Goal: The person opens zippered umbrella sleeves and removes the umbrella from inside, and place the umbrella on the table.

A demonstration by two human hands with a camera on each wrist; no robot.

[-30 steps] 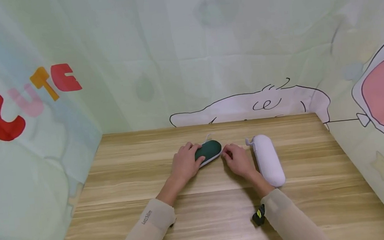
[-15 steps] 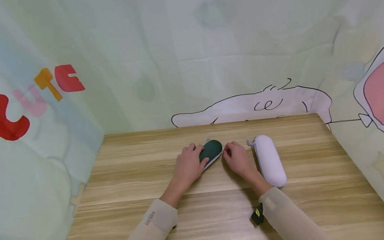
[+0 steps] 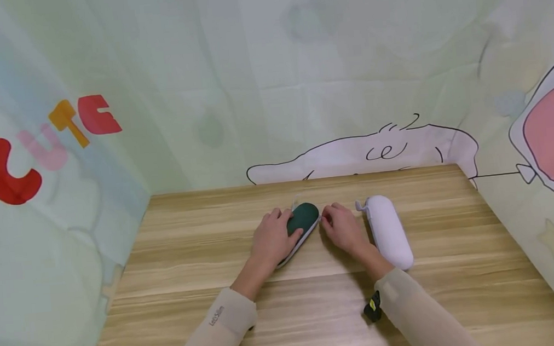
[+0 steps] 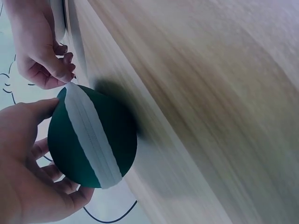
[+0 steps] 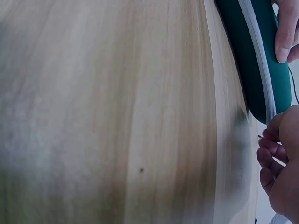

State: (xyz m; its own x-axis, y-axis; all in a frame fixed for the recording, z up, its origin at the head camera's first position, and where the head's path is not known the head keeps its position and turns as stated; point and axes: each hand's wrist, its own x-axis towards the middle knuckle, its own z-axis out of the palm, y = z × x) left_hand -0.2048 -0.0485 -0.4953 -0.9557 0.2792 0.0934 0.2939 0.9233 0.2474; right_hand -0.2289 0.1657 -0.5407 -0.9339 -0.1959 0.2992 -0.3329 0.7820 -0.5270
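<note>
Head view: where's the green case?

It's on or just over the table, between the two hands. The left hand is wrapped round it. The pale case lies beside the right arm.

And what does the right hand do?

It pinches the tip of the white zip, right where the green case ends. I think working the zip is the step now.

What does the next move need?

I guess a firm hold from the left hand and a gentle pull along the zip with the right.

What can't you see?

The right hand's fingers hide any little pull. I can't tell if the zip is all done up. A thin bit behind the green case is too faint to name.
</note>
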